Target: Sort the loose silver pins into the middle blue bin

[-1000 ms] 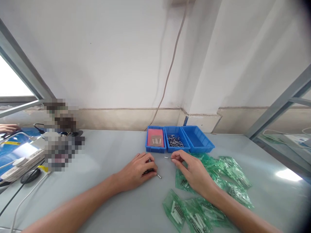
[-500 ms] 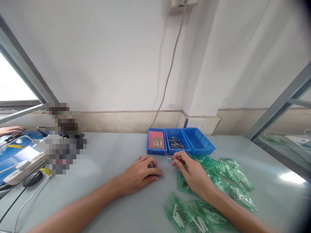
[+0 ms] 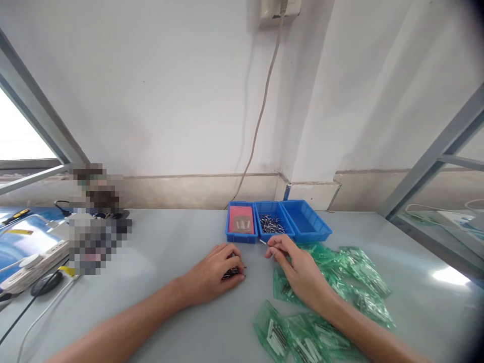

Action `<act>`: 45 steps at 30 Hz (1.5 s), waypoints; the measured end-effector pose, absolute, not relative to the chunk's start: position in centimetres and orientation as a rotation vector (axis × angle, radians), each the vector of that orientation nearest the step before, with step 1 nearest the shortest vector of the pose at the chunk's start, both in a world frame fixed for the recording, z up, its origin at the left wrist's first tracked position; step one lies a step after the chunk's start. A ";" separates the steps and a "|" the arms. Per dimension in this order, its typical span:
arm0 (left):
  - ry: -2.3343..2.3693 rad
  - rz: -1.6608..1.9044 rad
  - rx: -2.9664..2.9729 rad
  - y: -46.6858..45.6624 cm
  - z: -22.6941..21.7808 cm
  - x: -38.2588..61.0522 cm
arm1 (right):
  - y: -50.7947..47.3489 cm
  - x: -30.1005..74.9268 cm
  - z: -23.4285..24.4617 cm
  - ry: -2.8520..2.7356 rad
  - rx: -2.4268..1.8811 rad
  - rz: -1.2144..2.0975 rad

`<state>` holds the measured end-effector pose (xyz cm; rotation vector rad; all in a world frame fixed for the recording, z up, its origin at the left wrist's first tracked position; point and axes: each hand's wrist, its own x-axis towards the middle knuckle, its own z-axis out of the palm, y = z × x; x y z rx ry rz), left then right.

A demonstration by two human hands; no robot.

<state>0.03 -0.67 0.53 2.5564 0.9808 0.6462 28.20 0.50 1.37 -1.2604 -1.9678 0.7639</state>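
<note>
My left hand (image 3: 215, 272) rests on the grey table, its fingers curled around several small dark metal pins (image 3: 230, 273) that show between thumb and forefinger. My right hand (image 3: 293, 264) is pinched at the fingertips on one thin, pale metal pin (image 3: 263, 242), which points out to the left. Just beyond it stands a blue bin of loose metal pins (image 3: 271, 223). Beneath and beside my right forearm lie green plastic bags (image 3: 276, 330) with metal pins and white pieces inside.
Left of the pin bin is a blue bin (image 3: 242, 238) with a red sheet and a small clear packet; another blue bin (image 3: 308, 222) stands to its right. A power strip (image 3: 38, 269), cables and a black mouse (image 3: 47, 283) lie far left, near a blurred-out area.
My left fingers have shifted, and more pins now show in their grip. The pin in my right fingers has changed its tilt. The co-worker's hand at far left has gone from view.
</note>
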 end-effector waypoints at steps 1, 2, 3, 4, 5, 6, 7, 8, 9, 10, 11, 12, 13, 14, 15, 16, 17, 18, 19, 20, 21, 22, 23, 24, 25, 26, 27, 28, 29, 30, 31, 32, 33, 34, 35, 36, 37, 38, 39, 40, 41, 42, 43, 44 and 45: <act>0.985 0.658 2.547 -0.7 0.5 0.1 | 0.6 28.2 1.3 -1.960 -1.252 0.770; 0.991 0.663 2.540 -0.7 0.5 0.1 | 0.7 28.3 1.3 -1.952 -1.245 0.776; 0.996 0.664 2.535 -0.8 0.6 0.1 | 0.7 28.3 1.2 -1.947 -1.239 0.782; 1.001 0.662 2.534 -0.8 0.6 0.1 | 0.7 28.3 1.2 -1.942 -1.235 0.788; 1.006 0.661 2.536 -0.8 0.6 0.1 | 0.8 28.3 1.2 -1.937 -1.229 0.794; 1.011 0.661 2.539 -0.8 0.6 0.2 | 0.7 28.3 1.2 -1.930 -1.225 0.800; 1.019 0.659 2.544 -0.8 0.5 0.2 | 0.7 28.2 1.3 -1.919 -1.221 0.806; 1.029 0.658 2.551 -0.8 0.5 0.2 | 0.6 28.2 1.3 -1.908 -1.220 0.812; 1.041 0.657 2.559 -0.8 0.5 0.2 | 0.6 28.1 1.4 -1.897 -1.223 0.820; 1.052 0.654 2.567 -0.8 0.5 0.2 | 0.5 28.1 1.4 -1.890 -1.232 0.820; 1.065 0.649 2.575 -0.8 0.5 0.2 | 0.5 28.0 1.5 -1.890 -1.243 0.810; 1.078 0.643 2.581 -0.8 0.5 0.2 | 0.4 28.0 1.6 -1.894 -1.253 0.786; 1.090 0.639 2.586 -0.8 0.5 0.2 | 0.4 28.0 1.6 -1.905 -1.256 0.753; 1.104 0.636 2.587 -0.8 0.6 0.2 | 0.4 28.0 1.7 -1.917 -1.251 0.718; 1.116 0.630 2.587 -0.8 0.6 0.3 | 0.4 27.9 1.8 -1.929 -1.240 0.687; 1.128 0.627 2.587 -0.8 0.7 0.3 | 0.3 27.9 1.9 -1.937 -1.225 0.668; 1.139 0.626 2.586 -0.8 0.7 0.3 | 0.3 27.9 1.9 -1.943 -1.209 0.662; 1.148 0.625 2.587 -0.9 0.7 0.3 | 0.3 27.9 2.0 -1.944 -1.198 0.665; 1.156 0.624 2.589 -0.9 0.7 0.3 | 0.3 27.9 2.0 -1.941 -1.192 0.671; 1.164 0.621 2.590 -0.9 0.7 0.3 | 0.3 27.9 2.0 -1.935 -1.187 0.679; 1.172 0.618 2.592 -0.9 0.6 0.3 | 0.3 27.8 2.0 -1.925 -1.182 0.695; 1.182 0.613 2.591 -0.9 0.6 0.3 | 0.4 27.8 2.0 -1.911 -1.176 0.724; 1.192 0.608 2.589 -0.9 0.5 0.3 | 0.4 27.7 2.0 -1.894 -1.167 0.764; 1.205 0.604 2.585 -0.9 0.5 0.3 | 0.5 27.7 1.9 -1.875 -1.156 0.816; 1.218 0.604 2.582 -0.9 0.4 0.3 | 0.5 27.7 1.9 -1.851 -1.142 0.881; 1.232 0.606 2.579 -0.9 0.4 0.3 | 0.6 27.6 1.8 -1.821 -1.130 0.955; 1.246 0.610 2.577 -0.9 0.3 0.3 | 0.7 27.7 1.8 -1.782 -1.124 1.027; 1.260 0.614 2.576 -0.9 0.3 0.3 | 0.8 27.7 1.7 -1.735 -1.122 1.094; 1.273 0.620 2.575 -0.9 0.3 0.3 | 0.9 27.7 1.7 -1.681 -1.124 1.154; 1.284 0.626 2.574 -0.8 0.2 0.3 | 1.0 27.7 1.7 -1.621 -1.129 1.206; 1.291 0.630 2.570 -0.8 0.2 0.4 | 1.2 27.7 1.7 -1.559 -1.135 1.246; 1.291 0.634 2.564 -0.8 0.2 0.4 | 1.3 27.6 1.7 -1.498 -1.140 1.274; 1.287 0.638 2.557 -0.8 0.2 0.4 | 1.4 27.6 1.8 -1.439 -1.143 1.292; 1.280 0.640 2.548 -0.8 0.2 0.4 | 1.5 27.5 1.9 -1.385 -1.142 1.298; 1.271 0.641 2.538 -0.7 0.2 0.4 | 1.7 27.4 2.0 -1.338 -1.138 1.295; 1.263 0.641 2.528 -0.7 0.2 0.4 | 1.8 27.4 2.1 -1.305 -1.126 1.286; 1.255 0.640 2.518 -0.7 0.2 0.3 | 1.9 27.4 2.2 -1.280 -1.104 1.276; 1.245 0.640 2.509 -0.7 0.2 0.3 | 1.9 27.4 2.3 -1.270 -1.083 1.263; 1.232 0.638 2.499 -0.6 0.2 0.3 | 2.0 27.4 2.3 -1.275 -1.066 1.248; 1.216 0.639 2.491 -0.6 0.2 0.2 | 2.0 27.4 2.3 -1.298 -1.062 1.229; 1.197 0.642 2.485 -0.6 0.2 0.2 | 1.9 27.5 2.3 -1.344 -1.073 1.206; 1.175 0.646 2.479 -0.6 0.2 0.2 | 1.8 27.5 2.2 -1.417 -1.093 1.173; 1.150 0.648 2.474 -0.6 0.2 0.1 | 1.7 27.5 2.1 -1.518 -1.116 1.128; 1.123 0.649 2.469 -0.7 0.3 0.1 | 1.5 27.5 2.1 -1.648 -1.131 1.070; 1.094 0.651 2.465 -0.7 0.3 0.0 | 1.3 27.5 2.0 -1.798 -1.130 0.998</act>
